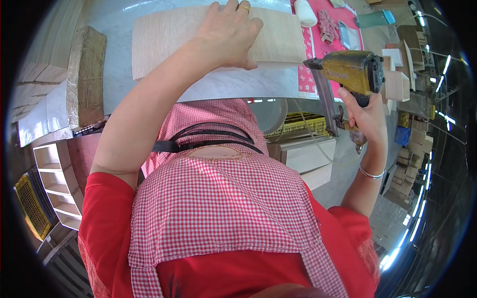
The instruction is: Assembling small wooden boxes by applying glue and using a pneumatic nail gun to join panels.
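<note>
The left hand (231, 37) lies on the board (169, 42), with its fingers spread across the top toward the far edge and its thumb at the near edge, so it is grasping the board. One finger of this hand wears a gold ring (244, 8). The board is pale wood and lies lengthwise from left to right on the grey table (198, 89), in front of the person. The right hand (366, 114) is closed around the handle of the nail gun (348, 72), which is yellow and black; whether a finger presses the trigger, I cannot tell. The nose of the gun points to the left, at the right end of the board; if it touches the wood or stays just beside it, this also I cannot tell. On the right wrist there is a silver bracelet (371, 174). Beyond the gun, a pink cloth (308, 85) covers a part of the table, and on it are a white roll (305, 13) and a pink glove (327, 27). On the left side of the table, a taped block (88, 74) stands well apart from the left hand. Lower at the left is a wooden shelf (57, 184) with open compartments.
</note>
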Tool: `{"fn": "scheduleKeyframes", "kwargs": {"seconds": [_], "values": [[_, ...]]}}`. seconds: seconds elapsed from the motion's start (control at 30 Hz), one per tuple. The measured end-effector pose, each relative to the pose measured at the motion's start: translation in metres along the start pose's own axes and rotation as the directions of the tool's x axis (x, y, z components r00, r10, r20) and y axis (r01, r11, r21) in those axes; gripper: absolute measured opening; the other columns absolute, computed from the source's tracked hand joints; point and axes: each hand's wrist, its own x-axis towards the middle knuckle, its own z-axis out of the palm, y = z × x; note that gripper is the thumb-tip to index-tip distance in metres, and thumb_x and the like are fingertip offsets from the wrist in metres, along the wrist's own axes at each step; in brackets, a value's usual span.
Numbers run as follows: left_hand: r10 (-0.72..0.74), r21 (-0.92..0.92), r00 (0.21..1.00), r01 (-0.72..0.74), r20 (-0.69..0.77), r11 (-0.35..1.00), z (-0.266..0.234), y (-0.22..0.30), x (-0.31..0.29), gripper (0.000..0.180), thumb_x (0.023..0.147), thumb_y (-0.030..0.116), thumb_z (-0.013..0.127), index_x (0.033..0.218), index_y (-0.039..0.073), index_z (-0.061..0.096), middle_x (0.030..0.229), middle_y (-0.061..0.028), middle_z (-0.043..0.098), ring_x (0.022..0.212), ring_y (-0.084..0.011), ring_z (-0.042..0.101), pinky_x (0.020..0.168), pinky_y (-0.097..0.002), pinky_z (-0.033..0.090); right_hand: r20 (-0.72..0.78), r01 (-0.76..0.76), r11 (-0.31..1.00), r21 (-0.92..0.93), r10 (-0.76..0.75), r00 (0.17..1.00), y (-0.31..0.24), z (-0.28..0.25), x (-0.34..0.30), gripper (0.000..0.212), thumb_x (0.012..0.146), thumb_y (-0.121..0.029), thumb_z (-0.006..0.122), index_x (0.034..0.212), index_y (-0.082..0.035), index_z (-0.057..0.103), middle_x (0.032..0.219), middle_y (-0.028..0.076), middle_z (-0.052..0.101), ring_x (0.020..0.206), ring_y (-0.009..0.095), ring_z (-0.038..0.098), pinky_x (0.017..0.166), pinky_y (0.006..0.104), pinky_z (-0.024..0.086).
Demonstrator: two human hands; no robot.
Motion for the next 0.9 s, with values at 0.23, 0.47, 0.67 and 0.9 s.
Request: {"fn": "scheduleKeyframes", "kwargs": {"seconds": [0.23,0.47,0.67,0.9], "values": [[-0.032,-0.049,0.974,0.044,0.223,0.998,-0.041,0.008,0.011,0.070,0.062,0.042,0.086,0.117,0.005,0.063,0.138,-0.0247,0.050,0.130,-0.0393,0.046,0.103,-0.0538,0.040,0.033,-0.032,0.999,0.028,0.031,0.999,0.005,-0.002,0.003,0.032,0.087,-0.033,0.077,0.084,-0.002,0.068,0.052,-0.003,0.051,0.042,0.005,0.044,0.041,0.0248,0.035],[0.153,0.008,0.882,-0.167,-0.446,0.986,0.024,-0.029,-0.027,0.076,0.065,0.046,0.083,0.119,-0.002,0.058,0.141,-0.0326,0.043,0.133,-0.0476,0.039,0.105,-0.0633,0.034,-0.008,0.035,0.990,-0.137,-0.036,0.999,-0.027,0.010,-0.012,0.030,0.087,-0.027,0.077,0.096,-0.001,0.069,0.063,0.000,0.060,0.048,0.005,0.049,0.044,0.0243,0.038],[0.196,-0.107,0.871,-0.270,-0.451,0.957,-0.001,-0.070,-0.059,0.074,0.065,0.043,0.082,0.117,-0.002,0.057,0.131,-0.0293,0.052,0.127,-0.0423,0.047,0.107,-0.0577,0.036,0.103,0.260,0.966,0.008,-0.260,0.960,-0.047,0.038,-0.018,0.033,0.086,-0.021,0.078,0.108,0.001,0.069,0.089,0.006,0.072,0.073,0.010,0.063,0.067,0.0274,0.051],[-0.092,-0.114,0.945,0.133,0.315,0.985,-0.077,-0.045,-0.038,0.060,0.065,0.038,0.080,0.108,0.000,0.062,0.119,-0.0252,0.058,0.119,-0.0382,0.053,0.101,-0.0517,0.041,0.178,0.237,0.971,-0.011,-0.232,0.956,-0.064,0.054,-0.012,0.035,0.086,-0.020,0.078,0.112,0.001,0.068,0.096,0.007,0.072,0.084,0.011,0.063,0.078,0.0284,0.051]]}}
